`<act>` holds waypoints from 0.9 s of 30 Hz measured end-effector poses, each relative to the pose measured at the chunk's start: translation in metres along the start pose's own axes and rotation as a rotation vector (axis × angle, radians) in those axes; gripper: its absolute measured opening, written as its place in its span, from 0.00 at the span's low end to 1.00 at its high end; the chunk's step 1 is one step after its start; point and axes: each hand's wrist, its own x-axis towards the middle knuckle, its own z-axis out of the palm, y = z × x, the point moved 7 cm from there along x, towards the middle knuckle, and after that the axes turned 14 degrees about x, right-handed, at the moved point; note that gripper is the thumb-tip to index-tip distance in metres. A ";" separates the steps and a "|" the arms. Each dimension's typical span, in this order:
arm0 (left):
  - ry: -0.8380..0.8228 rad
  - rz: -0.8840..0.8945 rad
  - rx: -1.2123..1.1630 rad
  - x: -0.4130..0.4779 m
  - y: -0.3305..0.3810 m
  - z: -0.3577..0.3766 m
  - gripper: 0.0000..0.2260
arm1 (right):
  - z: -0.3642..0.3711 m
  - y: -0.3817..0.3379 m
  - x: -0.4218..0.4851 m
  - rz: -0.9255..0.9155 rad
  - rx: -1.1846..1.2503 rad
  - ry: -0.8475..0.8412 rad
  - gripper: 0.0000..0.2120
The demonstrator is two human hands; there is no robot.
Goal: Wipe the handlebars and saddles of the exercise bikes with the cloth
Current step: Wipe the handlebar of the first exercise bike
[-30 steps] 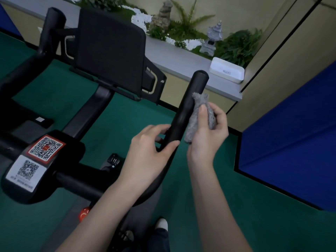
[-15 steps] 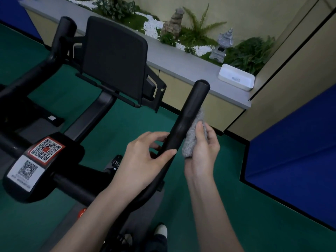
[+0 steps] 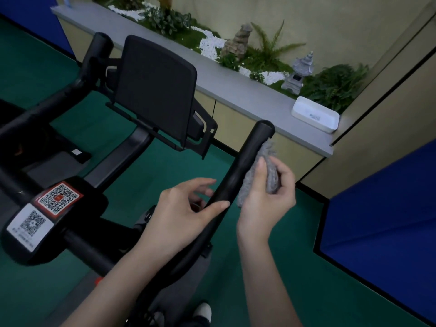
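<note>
Near the tip of the right handlebar (image 3: 250, 149), the grey cloth (image 3: 272, 178), pinched in the right hand (image 3: 266, 201), has come back up after a downward stroke, while the left hand (image 3: 184, 208) clasps the same handlebar lower down, so wiping here seems unfinished.

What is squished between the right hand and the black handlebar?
A fluffy grey cloth. In the head view the right hand holds it against the side of the handlebar, just below the bar's end.
</note>
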 end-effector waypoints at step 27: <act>-0.034 0.007 0.015 0.010 0.000 0.007 0.16 | 0.055 -0.058 -0.004 -0.624 -0.718 -0.713 0.08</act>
